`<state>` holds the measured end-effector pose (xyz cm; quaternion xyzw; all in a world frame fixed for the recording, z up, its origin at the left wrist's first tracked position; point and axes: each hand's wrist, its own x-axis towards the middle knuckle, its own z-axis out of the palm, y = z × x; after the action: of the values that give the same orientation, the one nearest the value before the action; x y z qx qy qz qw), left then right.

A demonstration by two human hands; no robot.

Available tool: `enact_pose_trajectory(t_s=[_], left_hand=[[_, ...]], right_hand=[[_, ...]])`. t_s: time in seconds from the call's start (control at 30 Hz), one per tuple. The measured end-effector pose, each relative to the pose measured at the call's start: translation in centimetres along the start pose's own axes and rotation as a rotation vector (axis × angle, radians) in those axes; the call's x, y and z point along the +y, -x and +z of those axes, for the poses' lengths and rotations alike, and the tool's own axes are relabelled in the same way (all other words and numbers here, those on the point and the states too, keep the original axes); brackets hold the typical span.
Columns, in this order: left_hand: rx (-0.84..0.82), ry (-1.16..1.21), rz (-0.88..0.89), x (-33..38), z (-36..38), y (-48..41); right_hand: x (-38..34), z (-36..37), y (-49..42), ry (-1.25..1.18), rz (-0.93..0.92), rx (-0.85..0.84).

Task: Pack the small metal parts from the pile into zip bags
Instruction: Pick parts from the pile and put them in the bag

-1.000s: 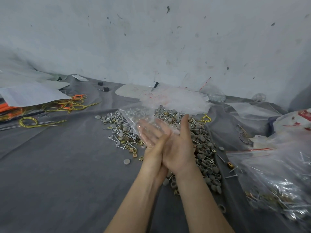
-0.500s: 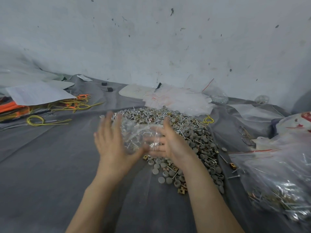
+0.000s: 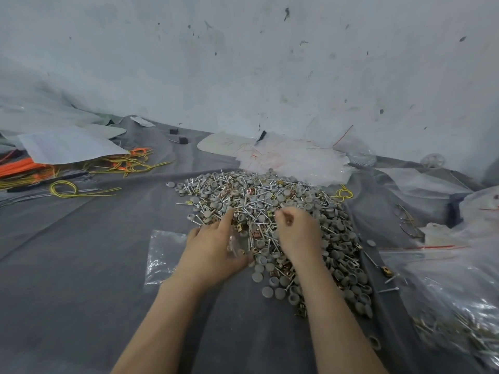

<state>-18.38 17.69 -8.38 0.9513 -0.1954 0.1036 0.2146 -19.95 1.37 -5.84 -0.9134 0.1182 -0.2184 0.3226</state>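
left hand (image 3: 213, 249), right hand (image 3: 298, 234) at pile (image 3: 299, 198)

1 zip bag (image 3: 162, 255) at left edge of pile of screws and caps (image 3: 270, 201), empty bags (image 3: 297, 160) behind pile, filled bags (image 3: 459, 292) right of it, wire loops (image 3: 64, 188) well left.

The wall (image 3: 243, 63) at the back is pale and dirty, with little dark spots on it. A grey cloth (image 3: 81, 292) with folds in it covers the ground. White paper (image 3: 67, 147) lies far left. The light is soft.
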Motion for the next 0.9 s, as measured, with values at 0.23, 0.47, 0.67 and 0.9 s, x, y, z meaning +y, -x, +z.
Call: enact_pose_trajectory(t_s=[0.23,0.47,0.67,0.9], left_hand=[[0.135,0.088,-0.015,-0.6,1.5,0.6],[0.081,0.044,-0.007,-1.4,1.7,1.0],[0.226,0.154,0.008,-0.4,1.2,0.7],[0.246,0.234,0.001,-0.2,1.2,0.8]], right_hand=[[2.9,0.4,-0.5,0.297,0.181,0.009],[3.1,0.2,-0.4,0.069,0.103,0.188],[-0.3,1.4,0.8,-0.334,-0.001,0.012],[-1.9,2.9,2.0,-0.425,-0.138,-0.315]])
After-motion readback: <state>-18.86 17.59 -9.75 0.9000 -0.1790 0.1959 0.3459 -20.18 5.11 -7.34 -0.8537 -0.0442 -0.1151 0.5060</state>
